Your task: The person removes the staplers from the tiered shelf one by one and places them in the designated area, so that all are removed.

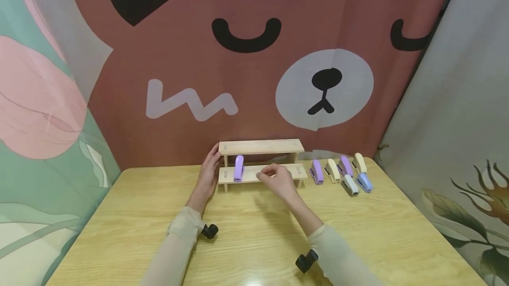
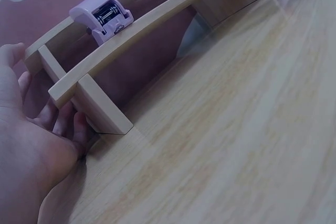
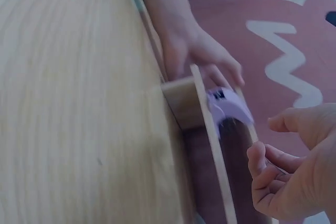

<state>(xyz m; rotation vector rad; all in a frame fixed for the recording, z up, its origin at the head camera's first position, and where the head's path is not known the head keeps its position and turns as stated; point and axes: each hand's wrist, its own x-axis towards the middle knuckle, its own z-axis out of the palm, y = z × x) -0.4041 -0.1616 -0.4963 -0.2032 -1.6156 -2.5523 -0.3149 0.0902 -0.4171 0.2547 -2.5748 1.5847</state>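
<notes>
A two-step wooden shelf (image 1: 260, 146) stands at the back of the table. On the left part of its lower step sits a purple stapler (image 1: 239, 169), upright, its front end showing in the left wrist view (image 2: 102, 17). My left hand (image 1: 207, 175) rests against the shelf's left end, fingers lightly bent along the side support (image 2: 104, 106). Above the lower step, right of the stapler, hovers my right hand (image 1: 277, 181). Its fingers (image 3: 262, 169) are loosely bent, the thumb stands apart from them, and nothing shows between.
To the right of the shelf, several staplers stand in two rows: a purple one (image 1: 316, 172), cream ones (image 1: 332, 170), a pale grey one (image 1: 350, 185) and a blue one (image 1: 364, 182) among them. A printed curtain (image 1: 254, 82) hangs right behind the table (image 1: 238, 242).
</notes>
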